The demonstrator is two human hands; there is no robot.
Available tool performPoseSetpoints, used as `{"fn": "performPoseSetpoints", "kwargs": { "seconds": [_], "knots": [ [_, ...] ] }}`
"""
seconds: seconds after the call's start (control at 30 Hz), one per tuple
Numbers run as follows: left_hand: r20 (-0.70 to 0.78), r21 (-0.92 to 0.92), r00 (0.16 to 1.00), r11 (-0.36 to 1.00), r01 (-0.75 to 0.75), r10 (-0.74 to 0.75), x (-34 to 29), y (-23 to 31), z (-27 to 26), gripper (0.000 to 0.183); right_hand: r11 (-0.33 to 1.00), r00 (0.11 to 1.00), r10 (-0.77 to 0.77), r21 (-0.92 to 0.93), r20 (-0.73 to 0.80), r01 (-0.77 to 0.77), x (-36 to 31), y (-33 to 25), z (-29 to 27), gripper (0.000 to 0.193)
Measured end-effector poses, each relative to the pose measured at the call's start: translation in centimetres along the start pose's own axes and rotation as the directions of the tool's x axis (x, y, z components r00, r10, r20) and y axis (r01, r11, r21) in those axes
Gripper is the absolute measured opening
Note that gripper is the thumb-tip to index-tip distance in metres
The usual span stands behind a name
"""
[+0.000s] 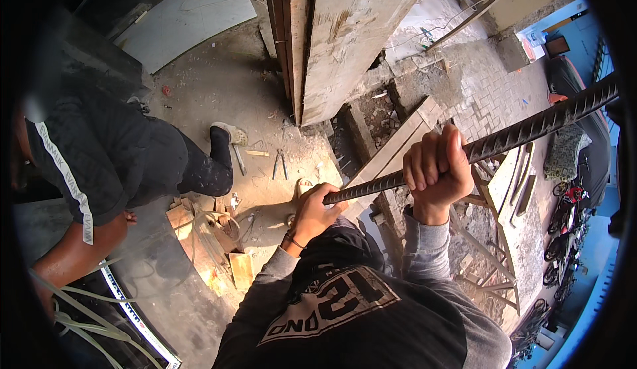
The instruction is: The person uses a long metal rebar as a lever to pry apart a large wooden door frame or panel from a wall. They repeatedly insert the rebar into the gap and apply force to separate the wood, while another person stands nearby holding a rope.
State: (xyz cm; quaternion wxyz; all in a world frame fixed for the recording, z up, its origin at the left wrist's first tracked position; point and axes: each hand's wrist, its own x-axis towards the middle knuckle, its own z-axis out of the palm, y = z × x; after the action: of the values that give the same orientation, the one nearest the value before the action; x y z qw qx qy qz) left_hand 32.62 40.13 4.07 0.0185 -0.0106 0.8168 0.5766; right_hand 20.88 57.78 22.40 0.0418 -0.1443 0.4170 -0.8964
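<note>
A long ribbed steel rebar (531, 127) slants across in front of me, rising from the middle of the head view toward the upper right. Around its lower end my left hand (314, 214) is closed. Farther up the bar, the fingers of my right hand (438, 168) are wrapped about it in a fist. Beyond my left hand, long-handled pliers (281, 164) lie on the dusty floor. A hammer-like tool (239, 160) rests beside them, near a short wooden strip (257, 152).
A co-worker in dark clothes (146, 150) crouches at the left, near pale cables (86, 329). Ahead stands a concrete column (358, 37). Wooden planks (398, 147) cross a rubble-filled trench. Wood scraps (206, 233) lie left; a wooden frame (497, 216) and motorcycles (564, 236) stand right.
</note>
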Motion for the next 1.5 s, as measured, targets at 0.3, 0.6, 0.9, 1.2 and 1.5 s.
{"fn": "performPoseSetpoints", "kwargs": {
  "seconds": [0.3, 0.6, 0.9, 1.2, 1.5],
  "knots": [
    [0.25, 0.016, 0.967, 0.999, 0.047, -0.049, -7.9, -1.2, 9.1, 0.038, 0.999, 0.992, 0.032, 0.03, -0.119, -0.028, -15.5, 0.3, -4.8, 0.037],
    [0.122, 0.017, 0.99, 0.997, -0.078, 0.075, -9.7, -1.6, 13.9, 0.051, 0.958, 0.94, -0.26, -0.179, -0.219, 0.223, -18.8, -6.1, -5.4, 0.04],
    [0.103, 0.155, 0.987, 0.978, -0.139, 0.124, -3.7, 2.4, 14.6, 0.055, 0.957, 0.902, -0.288, -0.053, -0.322, 0.286, -13.8, -13.2, -8.5, 0.059],
    [-0.168, 0.369, 0.745, 0.742, -0.56, 0.646, 11.8, 17.7, 10.8, 0.057, 0.752, 0.736, -0.654, -0.054, -0.175, 0.656, -9.2, -26.2, -5.7, 0.051],
    [-0.153, 0.552, 0.374, 0.392, -0.735, 0.915, 19.9, 30.4, 3.0, 0.047, 0.441, 0.464, -0.885, 0.258, -0.033, 0.86, -8.5, -27.6, -2.7, 0.058]
  ]
}}
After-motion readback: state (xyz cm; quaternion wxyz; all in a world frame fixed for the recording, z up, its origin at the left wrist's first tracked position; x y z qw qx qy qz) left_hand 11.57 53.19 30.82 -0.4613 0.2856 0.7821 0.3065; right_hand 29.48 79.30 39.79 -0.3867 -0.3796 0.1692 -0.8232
